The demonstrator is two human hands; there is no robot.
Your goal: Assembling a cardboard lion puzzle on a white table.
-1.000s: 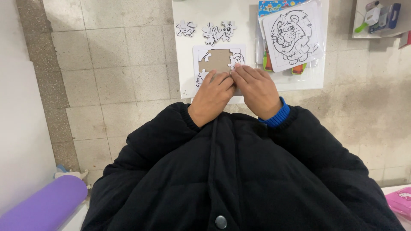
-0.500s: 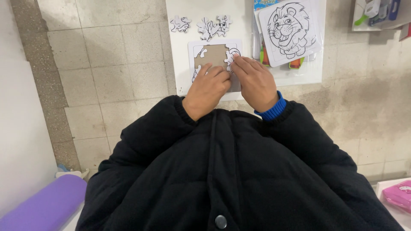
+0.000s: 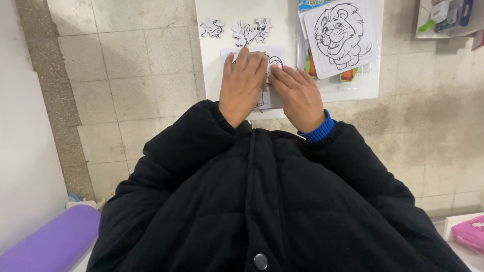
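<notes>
- Under both hands, a small puzzle board [image 3: 276, 95] is sitting on the white table [image 3: 212, 65]; both palms are lying on it.
- Left hand [image 3: 243, 83] is lying flat, fingers spread, pressing down and not gripping anything.
- Right hand [image 3: 298, 93] is touching the left one, fingers angling in toward the middle of the board, also pressing rather than grasping.
- Looks to me like they're seating a piece right now, though the piece itself is hidden.
- Loose pieces [image 3: 247, 29] are waiting just beyond the left fingertips.
- Lion sheet [image 3: 339, 35] is lying beyond the right hand.
- Next move probably needs lifting a hand and reaching forward for a loose piece.
</notes>
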